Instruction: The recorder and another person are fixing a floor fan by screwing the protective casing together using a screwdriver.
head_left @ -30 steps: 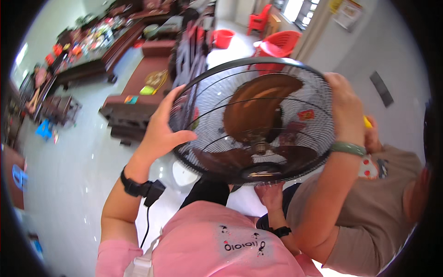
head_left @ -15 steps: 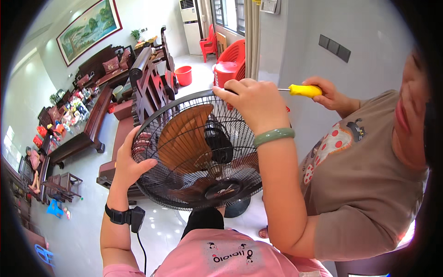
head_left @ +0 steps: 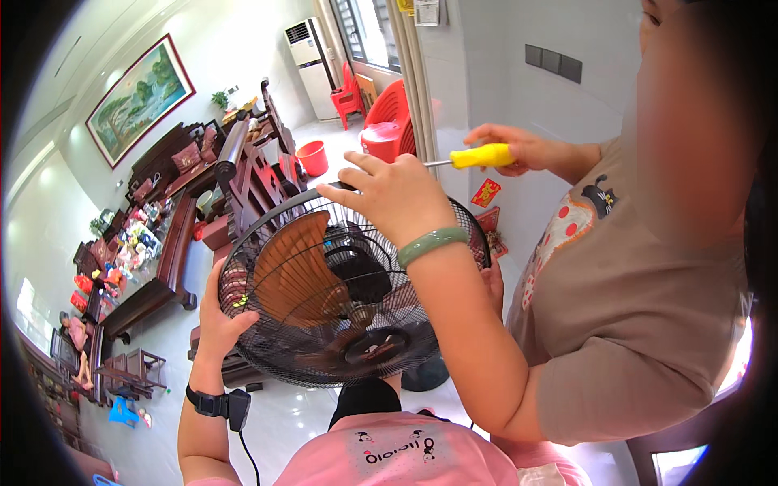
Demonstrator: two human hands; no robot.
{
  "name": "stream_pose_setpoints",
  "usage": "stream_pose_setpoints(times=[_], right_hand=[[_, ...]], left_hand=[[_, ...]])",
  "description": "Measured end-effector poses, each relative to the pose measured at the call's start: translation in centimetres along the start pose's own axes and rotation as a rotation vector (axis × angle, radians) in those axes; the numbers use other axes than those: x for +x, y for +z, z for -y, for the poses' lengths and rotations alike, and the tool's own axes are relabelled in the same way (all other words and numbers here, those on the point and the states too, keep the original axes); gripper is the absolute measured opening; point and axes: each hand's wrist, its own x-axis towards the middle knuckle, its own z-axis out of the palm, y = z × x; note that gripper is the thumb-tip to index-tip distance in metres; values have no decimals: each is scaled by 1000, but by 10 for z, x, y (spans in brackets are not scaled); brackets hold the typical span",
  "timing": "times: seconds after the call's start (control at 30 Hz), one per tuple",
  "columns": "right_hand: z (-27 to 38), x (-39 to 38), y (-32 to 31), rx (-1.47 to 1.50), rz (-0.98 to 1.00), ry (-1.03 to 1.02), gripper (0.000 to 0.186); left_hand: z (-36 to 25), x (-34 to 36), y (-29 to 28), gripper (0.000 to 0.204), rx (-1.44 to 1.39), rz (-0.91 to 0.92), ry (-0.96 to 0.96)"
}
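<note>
An electric fan [head_left: 356, 279] with a black wire guard and brown blades stands in front of me. My left hand [head_left: 220, 316] grips the left rim of its guard, thumb on the near side. At the right rim, part of my right hand [head_left: 493, 285] shows holding the guard, mostly covered by a co-worker's forearm. That co-worker's braceleted hand [head_left: 397, 194] rests over the top rim. Their other hand [head_left: 527, 152] holds a yellow-handled screwdriver [head_left: 482, 155], its shaft pointing at the guard's top; the tip is hidden behind the fingers.
The co-worker in a brown shirt [head_left: 624, 324] stands close on my right. Behind the fan are a dark wooden bench [head_left: 263, 174], a red bucket [head_left: 311, 158] and stacked red chairs [head_left: 389, 121]. At the left, a long table [head_left: 158, 271] carries many items; a person [head_left: 77, 332] sits beyond it.
The view has shifted, and the fan appears lower and further left. The co-worker's hands and screwdriver also appear further left. Part of my right hand now shows at the right rim.
</note>
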Motion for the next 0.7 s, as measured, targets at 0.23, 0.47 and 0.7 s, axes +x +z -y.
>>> stream_pose_setpoints(times=[0.23, 0.47, 0.7], right_hand=[[11, 14, 14, 71, -115, 15, 31], [61, 48, 15, 17, -30, 271, 28], [98, 56, 24, 10, 31, 522, 33]], left_hand=[[20, 2, -4, 103, 21, 11, 23], [42, 10, -14, 95, 20, -51, 28], [44, 8, -5, 105, -133, -22, -7]])
